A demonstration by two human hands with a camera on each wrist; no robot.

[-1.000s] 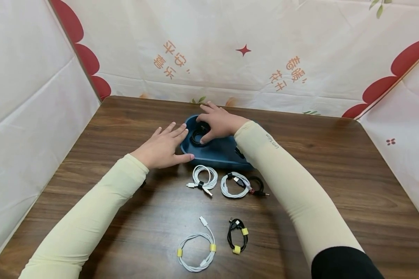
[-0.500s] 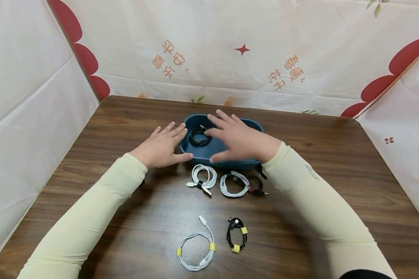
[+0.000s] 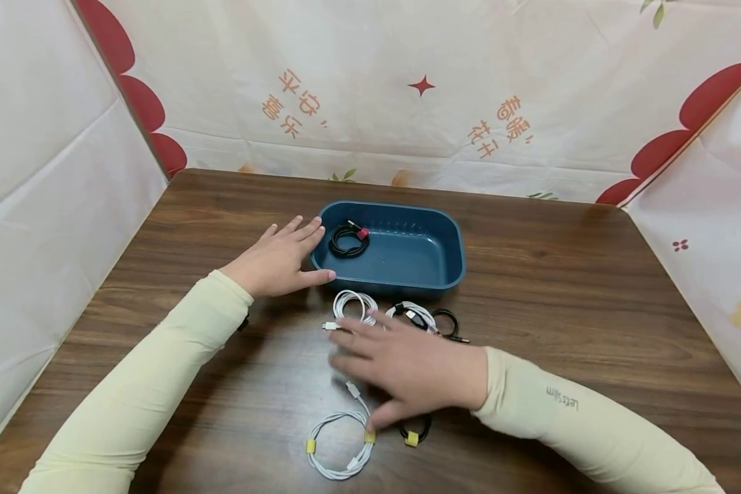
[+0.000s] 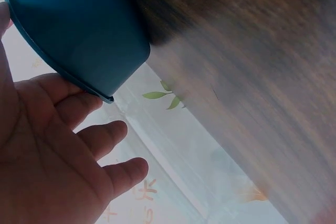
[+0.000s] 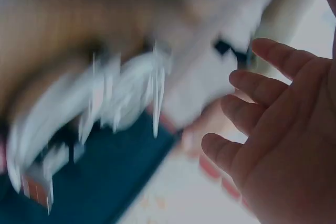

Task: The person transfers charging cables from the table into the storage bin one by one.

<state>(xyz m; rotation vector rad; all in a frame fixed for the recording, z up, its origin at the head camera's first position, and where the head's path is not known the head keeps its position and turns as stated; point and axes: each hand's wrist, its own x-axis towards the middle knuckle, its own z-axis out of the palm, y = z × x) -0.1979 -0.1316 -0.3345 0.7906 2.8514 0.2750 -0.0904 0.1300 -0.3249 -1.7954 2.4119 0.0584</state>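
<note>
A blue rectangular bin (image 3: 401, 283) stands toward the back of the table, holding one coiled black cable (image 3: 339, 251) with a red tie at its left end. My left hand (image 3: 278, 261) rests on the bin's left end, fingers straight and spread along the rim; the left wrist view has fingertips at the bin's edge (image 4: 107, 98). My right hand (image 3: 401, 360), blurred, hovers over the cables in front of the bin with nothing in it. Below its thumb lies a white coiled cable (image 3: 318, 465) with yellow ties. A black coiled cable with a yellow tie (image 3: 412, 439) is mostly hidden under this hand.
Between bin and right hand lie a white coiled cable (image 3: 344, 302), another white coil with a black tie (image 3: 422, 312), and a small black cable (image 3: 449, 317) beside it. A printed curtain (image 3: 370, 103) hangs behind the wooden table (image 3: 562, 274).
My right hand has left the bin and moved toward me, over the cables in front. The black cable with the red tie stays in the bin. The left hand keeps its place.
</note>
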